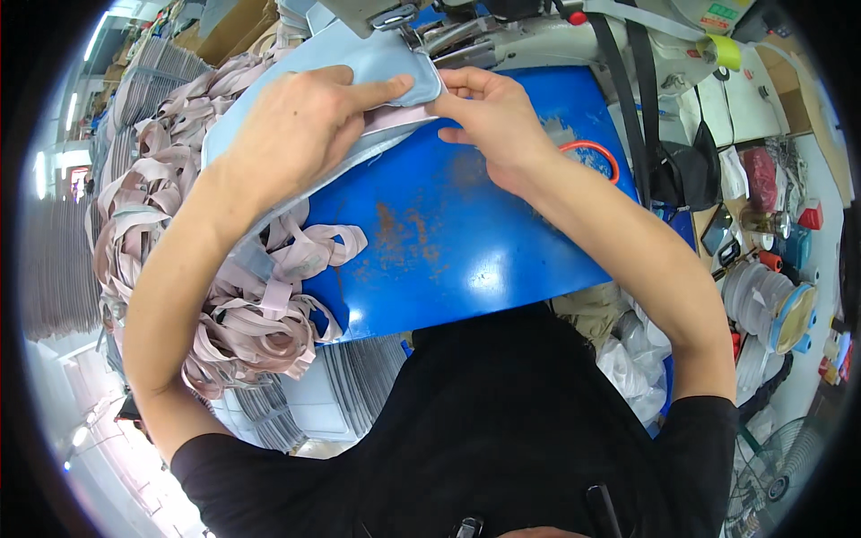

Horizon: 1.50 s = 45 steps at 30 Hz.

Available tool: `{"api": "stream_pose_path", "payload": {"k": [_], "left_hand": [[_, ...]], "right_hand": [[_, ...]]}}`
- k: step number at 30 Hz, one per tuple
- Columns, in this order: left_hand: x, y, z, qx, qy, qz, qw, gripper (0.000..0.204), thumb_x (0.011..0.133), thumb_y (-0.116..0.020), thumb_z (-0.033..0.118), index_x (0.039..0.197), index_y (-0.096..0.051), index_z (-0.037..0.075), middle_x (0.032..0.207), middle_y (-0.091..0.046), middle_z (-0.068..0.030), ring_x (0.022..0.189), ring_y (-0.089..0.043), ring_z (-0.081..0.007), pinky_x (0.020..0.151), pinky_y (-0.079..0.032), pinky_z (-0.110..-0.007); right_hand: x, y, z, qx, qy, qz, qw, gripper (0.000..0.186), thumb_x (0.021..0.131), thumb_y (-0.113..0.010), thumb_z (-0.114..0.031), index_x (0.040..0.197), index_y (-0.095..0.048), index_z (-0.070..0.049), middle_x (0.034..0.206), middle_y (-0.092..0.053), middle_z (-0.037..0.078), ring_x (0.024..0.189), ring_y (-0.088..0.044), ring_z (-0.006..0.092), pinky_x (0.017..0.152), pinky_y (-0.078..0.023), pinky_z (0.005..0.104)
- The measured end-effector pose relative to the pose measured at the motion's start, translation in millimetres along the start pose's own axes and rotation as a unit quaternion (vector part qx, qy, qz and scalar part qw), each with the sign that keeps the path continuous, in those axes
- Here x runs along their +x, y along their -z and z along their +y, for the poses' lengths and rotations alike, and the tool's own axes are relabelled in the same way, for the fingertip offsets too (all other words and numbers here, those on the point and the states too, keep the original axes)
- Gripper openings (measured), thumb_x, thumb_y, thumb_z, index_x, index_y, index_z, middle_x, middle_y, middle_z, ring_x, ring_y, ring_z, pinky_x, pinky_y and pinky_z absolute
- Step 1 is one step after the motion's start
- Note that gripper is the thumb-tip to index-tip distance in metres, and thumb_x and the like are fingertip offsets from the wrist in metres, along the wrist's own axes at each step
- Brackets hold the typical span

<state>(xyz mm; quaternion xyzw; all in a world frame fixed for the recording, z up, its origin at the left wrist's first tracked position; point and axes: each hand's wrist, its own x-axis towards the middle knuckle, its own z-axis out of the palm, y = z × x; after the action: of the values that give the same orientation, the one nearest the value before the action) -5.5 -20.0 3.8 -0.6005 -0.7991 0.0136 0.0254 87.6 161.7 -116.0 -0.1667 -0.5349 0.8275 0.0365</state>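
Note:
A light blue padded fabric panel [381,58] with a rounded corner lies at the far side of the blue tabletop [430,233], by the sewing machine [547,45]. My left hand [296,125] grips it from the near edge, index finger stretched across the top and the other fingers curled at the rim. At the panel's right corner, my right hand [498,117] pinches the edge between thumb and fingers. A pale pink strip [395,117] shows under the panel between both hands. The fingertips of my right hand partly cover the pinched spot.
Tangled pink strips [260,336] heap along the table's left side. Stacked grey panels [63,260] stand farther left, with more below the table. A red-handled tool [603,154] lies beyond my right wrist. Dark straps [639,99] hang at right, and a fan [778,486] stands lower right.

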Motion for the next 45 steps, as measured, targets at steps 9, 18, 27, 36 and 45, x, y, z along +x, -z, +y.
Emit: {"api": "stream_pose_path", "payload": {"k": [9,18,27,36,45], "left_hand": [[25.2,13.0,2.1,0.096,-0.023,-0.046,0.994,0.043,0.088,-0.065,0.004,0.130,-0.073,0.011,0.082,-0.065,-0.0199,0.075,-0.068,-0.0378,0.068,-0.055,-0.046],[33.6,9.1,18.6,0.200,-0.016,-0.047,0.979,0.026,0.092,-0.061,0.008,0.114,-0.072,-0.002,0.079,-0.073,-0.0175,0.075,-0.075,-0.0333,0.066,-0.061,-0.042],[41.1,-13.0,43.2,0.173,0.034,-0.015,0.984,0.019,0.088,-0.064,0.006,0.100,-0.069,-0.007,0.075,-0.073,-0.0154,0.071,-0.075,-0.0291,0.062,-0.060,-0.038],[43.3,-30.7,58.8,0.170,0.082,0.023,0.982,0.025,0.085,-0.065,0.004,0.104,-0.068,-0.011,0.074,-0.073,-0.0137,0.068,-0.075,-0.0257,0.057,-0.059,-0.036],[55.9,-60.3,66.3,0.101,0.174,0.087,0.976,0.019,0.082,-0.066,0.004,0.097,-0.057,-0.003,0.068,-0.069,-0.0195,0.062,-0.072,-0.0358,0.057,-0.058,-0.043]], "right_hand": [[16.0,-13.5,10.8,0.121,0.005,0.031,0.992,0.026,0.089,-0.078,-0.016,0.111,-0.074,-0.003,0.093,-0.068,0.000,0.089,-0.064,0.0108,0.074,-0.056,0.0309],[19.0,-11.5,4.0,0.102,-0.045,0.039,0.993,0.019,0.089,-0.079,-0.019,0.101,-0.073,-0.005,0.097,-0.072,0.003,0.091,-0.067,0.0137,0.070,-0.057,0.0335],[21.4,-11.6,9.2,0.129,-0.021,0.050,0.990,0.019,0.090,-0.079,-0.016,0.102,-0.074,-0.002,0.095,-0.075,0.005,0.086,-0.071,0.0139,0.070,-0.058,0.0327],[15.8,-6.2,10.1,0.111,-0.013,0.035,0.993,0.030,0.094,-0.080,-0.025,0.113,-0.073,-0.003,0.101,-0.076,0.005,0.089,-0.071,0.0135,0.079,-0.058,0.0334],[14.8,-5.1,11.4,0.127,0.002,0.043,0.991,0.027,0.096,-0.074,-0.014,0.116,-0.072,0.004,0.100,-0.076,0.008,0.087,-0.070,0.0128,0.074,-0.055,0.0299]]}}
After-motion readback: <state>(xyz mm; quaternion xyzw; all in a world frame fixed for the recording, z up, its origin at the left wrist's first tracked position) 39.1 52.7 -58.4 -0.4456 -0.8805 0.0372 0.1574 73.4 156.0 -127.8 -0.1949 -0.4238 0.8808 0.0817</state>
